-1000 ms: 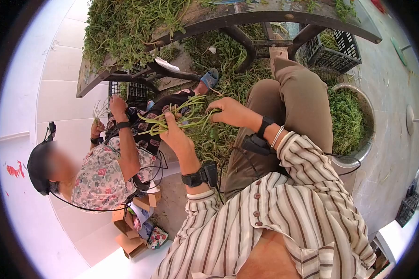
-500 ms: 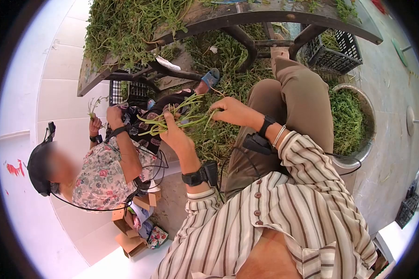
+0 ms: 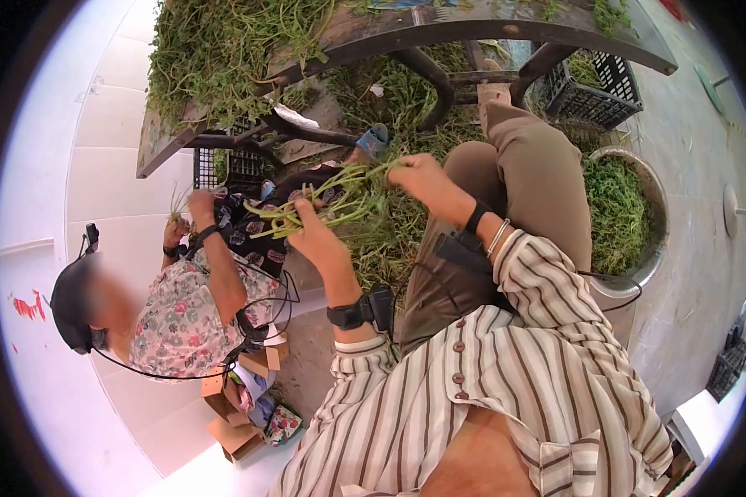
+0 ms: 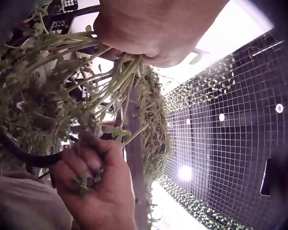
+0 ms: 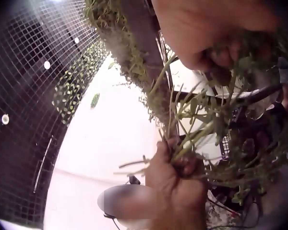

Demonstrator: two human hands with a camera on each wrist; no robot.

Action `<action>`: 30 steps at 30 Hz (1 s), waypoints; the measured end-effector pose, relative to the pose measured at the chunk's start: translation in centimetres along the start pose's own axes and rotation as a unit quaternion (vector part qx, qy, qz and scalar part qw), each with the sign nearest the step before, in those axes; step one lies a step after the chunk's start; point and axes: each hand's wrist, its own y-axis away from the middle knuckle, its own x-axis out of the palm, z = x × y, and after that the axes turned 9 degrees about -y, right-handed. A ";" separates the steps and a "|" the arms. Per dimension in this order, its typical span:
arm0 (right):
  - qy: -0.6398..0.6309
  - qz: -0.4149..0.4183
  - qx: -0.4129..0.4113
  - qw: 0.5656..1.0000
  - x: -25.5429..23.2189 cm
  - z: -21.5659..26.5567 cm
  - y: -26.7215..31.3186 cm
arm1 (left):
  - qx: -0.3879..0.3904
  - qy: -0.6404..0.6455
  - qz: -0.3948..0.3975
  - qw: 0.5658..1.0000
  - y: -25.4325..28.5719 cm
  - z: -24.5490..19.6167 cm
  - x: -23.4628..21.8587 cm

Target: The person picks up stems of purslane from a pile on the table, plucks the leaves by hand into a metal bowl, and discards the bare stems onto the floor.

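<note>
My left hand grips a loose bunch of long green stems by one end, thumb laid over them. In the right wrist view the cut ends stick out past the left hand, and leafy tops hang to the right. My right hand is at the far end of the bunch, its fingertips pinching a leafy sprig there. Seen from the left wrist, the right hand's fingers are curled, with small green leaves showing among them.
A table ahead bears a heap of greens. More greens cover the floor beneath. A metal basin of greens stands right of my legs, with a black crate beyond. Another person sits at left, handling greens.
My right hand has moved up and slightly right, stretching away from the left hand, which stays nearly still with the bunch. The other person's hands have shifted with their greens.
</note>
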 end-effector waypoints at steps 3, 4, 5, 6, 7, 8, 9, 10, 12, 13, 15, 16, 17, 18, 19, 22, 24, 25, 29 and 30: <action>-0.107 -0.014 0.033 0.994 -0.6 1.7 0.6 | 0.016 0.008 -0.001 1.000 -0.8 0.2 -0.9; -0.170 0.006 0.035 0.985 -0.5 2.3 0.8 | 0.016 0.008 -0.001 1.000 -0.7 0.3 -1.1; -0.169 0.006 0.035 0.985 -0.5 1.9 0.6 | 0.012 0.001 0.013 1.000 -0.6 0.3 -1.4; -0.153 0.032 0.034 0.987 -0.2 1.6 0.4 | 0.008 -0.006 0.028 1.000 -0.6 0.2 -1.5; -0.137 0.057 0.034 0.988 -0.1 1.3 0.2 | 0.008 -0.006 0.027 1.000 -0.5 0.1 -1.5; -0.137 0.057 0.035 0.988 0.1 0.9 0.2 | 0.006 -0.006 0.030 1.000 -0.3 0.1 -1.4; -0.118 0.053 0.039 0.991 0.7 1.0 0.4 | 0.004 -0.005 0.034 0.999 -0.1 0.1 -1.2; -0.100 0.049 0.042 0.993 1.0 1.0 0.6 | 0.004 -0.005 0.034 0.999 -0.1 0.1 -1.1; -0.096 0.061 0.038 0.993 1.2 0.6 0.4 | 0.005 0.009 0.037 0.999 -0.1 0.1 -1.0; -0.093 0.073 0.033 0.992 1.2 0.5 0.3 | 0.005 0.009 0.036 0.999 -0.2 0.1 -1.0; -0.081 0.106 0.021 0.991 1.0 0.6 0.5 | 0.000 0.005 0.043 0.999 -0.2 0.2 -1.0; -0.070 0.138 0.009 0.988 1.0 0.7 0.6 | 0.000 0.005 0.043 0.999 -0.2 0.1 -0.9; -0.070 0.137 0.009 0.988 1.1 0.7 0.7 | 0.006 -0.004 0.050 0.999 -0.2 0.1 -0.8; -0.029 0.138 -0.023 0.990 1.3 0.5 0.8 | 0.013 -0.013 0.057 0.998 -0.1 0.0 -0.8; 0.012 0.139 -0.055 0.989 1.5 0.4 0.8 | 0.013 -0.014 0.057 0.998 -0.1 0.2 -0.8; 0.091 0.136 -0.126 0.978 2.0 0.0 0.6 | 0.038 -0.016 0.098 0.994 -0.1 0.5 -0.8; 0.097 0.139 -0.156 0.973 2.5 -0.9 0.1 | 0.031 -0.039 0.089 0.995 0.1 0.3 -0.5; 0.103 0.143 -0.185 0.967 2.6 -1.3 0.0 | 0.031 -0.039 0.089 0.995 0.3 0.1 -0.3; 0.156 0.157 -0.176 0.959 2.6 -1.5 0.4 | 0.034 -0.013 0.099 0.994 0.8 0.0 0.2; 0.168 0.147 -0.180 0.958 2.6 -1.6 0.3 | 0.041 -0.017 0.105 0.993 0.8 0.0 0.2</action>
